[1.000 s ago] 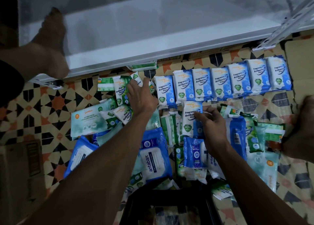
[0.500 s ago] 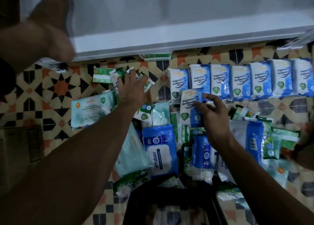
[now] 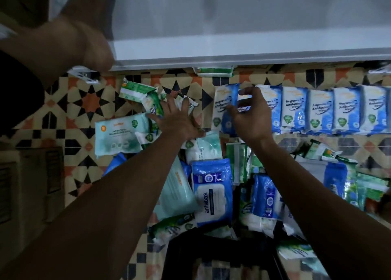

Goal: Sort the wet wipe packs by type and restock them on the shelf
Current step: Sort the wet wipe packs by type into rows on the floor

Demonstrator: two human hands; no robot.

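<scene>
My right hand pinches a blue-and-white antibacterial wipe pack and holds it at the left end of a row of matching packs laid on the tiled floor just below the white shelf. A same-type pack lies to its left. My left hand lies with spread fingers on a small cluster of green-and-white packs. Beside it is a large teal pack. A mixed pile with a blue antabax pack lies under my forearms.
A black basket sits at the bottom centre. A bare leg and foot rest against the shelf's left corner. A cardboard box stands at the left. One green pack pokes out from under the shelf edge.
My right hand has carried the blue-and-white pack up from the pile into the row's left end. My left hand has pushed the green packs slightly further away, its fingers now spread.
</scene>
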